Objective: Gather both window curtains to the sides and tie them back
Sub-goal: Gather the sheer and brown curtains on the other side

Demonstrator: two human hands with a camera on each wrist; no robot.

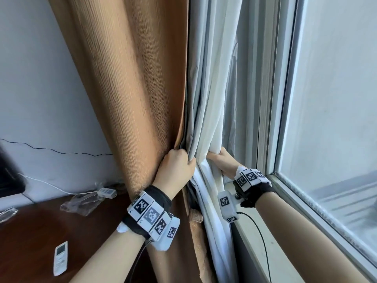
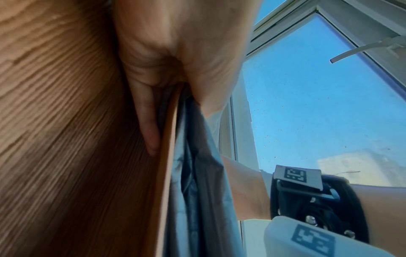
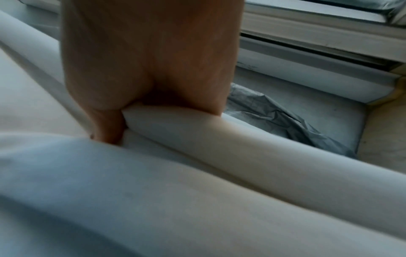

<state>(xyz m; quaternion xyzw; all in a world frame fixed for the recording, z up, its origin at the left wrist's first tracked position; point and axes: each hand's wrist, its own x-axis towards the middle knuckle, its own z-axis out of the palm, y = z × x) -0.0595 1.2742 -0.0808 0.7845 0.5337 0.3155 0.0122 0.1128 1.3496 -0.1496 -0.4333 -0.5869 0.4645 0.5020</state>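
A tan ribbed curtain (image 1: 130,82) with a grey lining hangs at the left of the window. My left hand (image 1: 176,166) grips its leading edge together with the grey folds; the left wrist view shows the tan curtain (image 2: 66,139) and the fingers (image 2: 151,121) curled round that edge. Beside it hangs a white curtain (image 1: 214,111), bunched in folds. My right hand (image 1: 221,160) pinches a thick fold of it, seen as a white roll (image 3: 197,132) under the thumb in the right wrist view. A tan tie-back strap (image 1: 195,215) hangs below my left hand.
The window glass (image 1: 336,99) and its white frame (image 1: 271,99) fill the right. A stone sill (image 1: 271,242) runs under my right forearm. A dark wooden table (image 1: 40,231) at the left carries a white remote (image 1: 60,258), a plastic bag (image 1: 81,203) and a cabled adapter (image 1: 107,192).
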